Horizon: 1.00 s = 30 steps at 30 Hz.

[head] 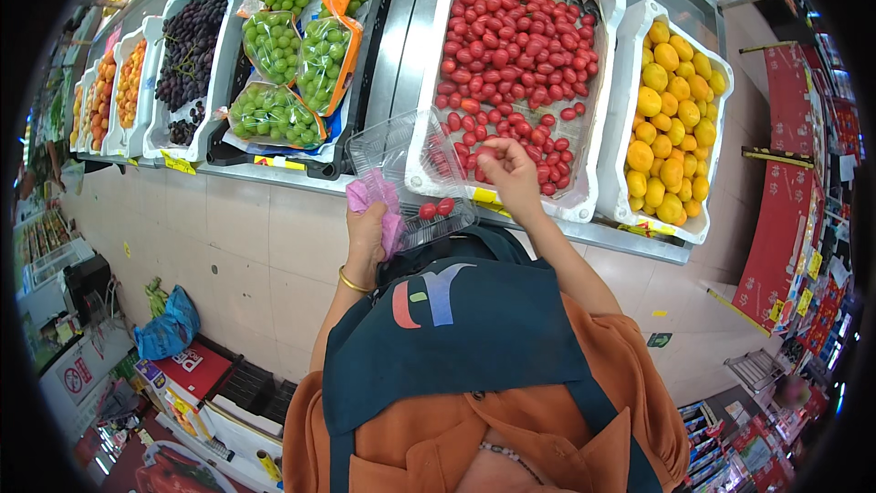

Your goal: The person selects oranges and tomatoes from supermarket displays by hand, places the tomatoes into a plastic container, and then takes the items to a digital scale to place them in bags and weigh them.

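Note:
My left hand (366, 236) grips the edge of a clear plastic clamshell box (438, 227) together with a crumpled pink cloth (387, 209). The lid (390, 140) stands raised, partly overlapping the front left corner of a white foam crate (606, 144). Two red cherry tomatoes (436, 208) lie in the box's base. Over the crate's front part, my right hand (517, 178) pinches a cherry tomato (486, 152) between thumb and fingers. Many loose cherry tomatoes (520, 48) fill the crate, heaped towards the back, with newspaper showing beneath them.
Right of the tomatoes stands a foam crate of yellow-orange fruit (667, 130). On the left are bagged green grapes (274, 113) in a black crate, dark grapes (191, 48) and more fruit crates. A metal display counter (400, 48) carries them. Red shelving (783, 171) stands far right.

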Tool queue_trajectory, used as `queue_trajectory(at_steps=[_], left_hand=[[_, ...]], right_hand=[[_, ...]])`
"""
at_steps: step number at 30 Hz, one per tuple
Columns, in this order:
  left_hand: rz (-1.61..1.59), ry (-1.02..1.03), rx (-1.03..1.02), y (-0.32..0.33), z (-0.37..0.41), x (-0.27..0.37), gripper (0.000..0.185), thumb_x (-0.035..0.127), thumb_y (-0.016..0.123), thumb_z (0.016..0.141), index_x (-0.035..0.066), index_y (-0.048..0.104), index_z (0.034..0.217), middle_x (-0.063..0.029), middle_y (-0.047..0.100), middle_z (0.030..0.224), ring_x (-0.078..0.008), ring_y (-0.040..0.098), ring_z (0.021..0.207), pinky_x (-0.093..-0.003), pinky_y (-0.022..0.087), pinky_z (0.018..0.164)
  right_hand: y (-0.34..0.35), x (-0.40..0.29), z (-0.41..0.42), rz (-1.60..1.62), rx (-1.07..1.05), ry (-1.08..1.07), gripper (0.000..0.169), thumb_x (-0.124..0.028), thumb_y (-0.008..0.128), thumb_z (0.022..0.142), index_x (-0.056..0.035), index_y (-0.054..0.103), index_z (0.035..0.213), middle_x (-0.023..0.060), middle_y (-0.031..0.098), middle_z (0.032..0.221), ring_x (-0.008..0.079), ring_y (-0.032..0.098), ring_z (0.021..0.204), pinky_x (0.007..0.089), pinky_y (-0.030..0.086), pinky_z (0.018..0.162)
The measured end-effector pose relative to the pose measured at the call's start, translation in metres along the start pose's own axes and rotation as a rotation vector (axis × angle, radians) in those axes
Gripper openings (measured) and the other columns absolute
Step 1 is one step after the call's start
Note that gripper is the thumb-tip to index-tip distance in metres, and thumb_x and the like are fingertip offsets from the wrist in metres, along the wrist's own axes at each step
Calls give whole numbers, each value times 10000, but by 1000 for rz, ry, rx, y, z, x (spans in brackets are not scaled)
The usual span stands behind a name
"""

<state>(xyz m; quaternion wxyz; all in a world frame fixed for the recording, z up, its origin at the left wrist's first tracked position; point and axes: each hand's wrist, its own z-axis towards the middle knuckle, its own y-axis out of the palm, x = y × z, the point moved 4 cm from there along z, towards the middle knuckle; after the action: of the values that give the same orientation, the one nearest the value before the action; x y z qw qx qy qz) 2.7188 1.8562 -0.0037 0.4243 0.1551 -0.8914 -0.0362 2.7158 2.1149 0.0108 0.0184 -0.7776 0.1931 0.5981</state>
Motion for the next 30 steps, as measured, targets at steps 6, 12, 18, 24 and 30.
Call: queue_trajectory(at_steps=[6,12,18,24,30], left_hand=[[-34,40,-16,-1,2,-3,415,-77,480,757,24,513,1158,-78,606,1031,-181,621,853,-300,532,701],[-16,16,21,-8,-3,3,410,-64,474,764,24,505,1164,-74,600,1001,-175,618,807,-304,543,653],[-44,0,38,-14,-8,6,407,-53,471,765,21,499,1164,-76,598,982,-174,615,764,-308,549,606],[-60,18,20,-13,-8,5,407,-52,484,759,26,503,1157,-77,597,979,-177,614,764,-314,550,589],[-75,31,47,-15,-4,1,388,-55,485,760,27,510,1139,-69,599,962,-170,614,755,-305,544,591]], right_hand=[[47,-19,-26,-336,-238,-72,176,-102,641,868,-45,550,1008,-20,573,823,28,506,666,178,411,590],[-3,20,19,-441,151,-42,262,-231,659,843,-30,565,983,58,618,715,139,579,617,285,462,580],[-24,17,50,-1055,70,-277,326,-233,636,825,-57,609,1099,140,631,868,302,640,744,420,515,658],[-35,30,47,-1549,-49,-399,297,-141,629,791,-40,566,1063,160,560,913,312,610,816,413,528,649],[-45,40,48,-1316,-28,-425,274,-74,662,761,-45,561,1014,136,574,958,297,604,849,397,517,660]])
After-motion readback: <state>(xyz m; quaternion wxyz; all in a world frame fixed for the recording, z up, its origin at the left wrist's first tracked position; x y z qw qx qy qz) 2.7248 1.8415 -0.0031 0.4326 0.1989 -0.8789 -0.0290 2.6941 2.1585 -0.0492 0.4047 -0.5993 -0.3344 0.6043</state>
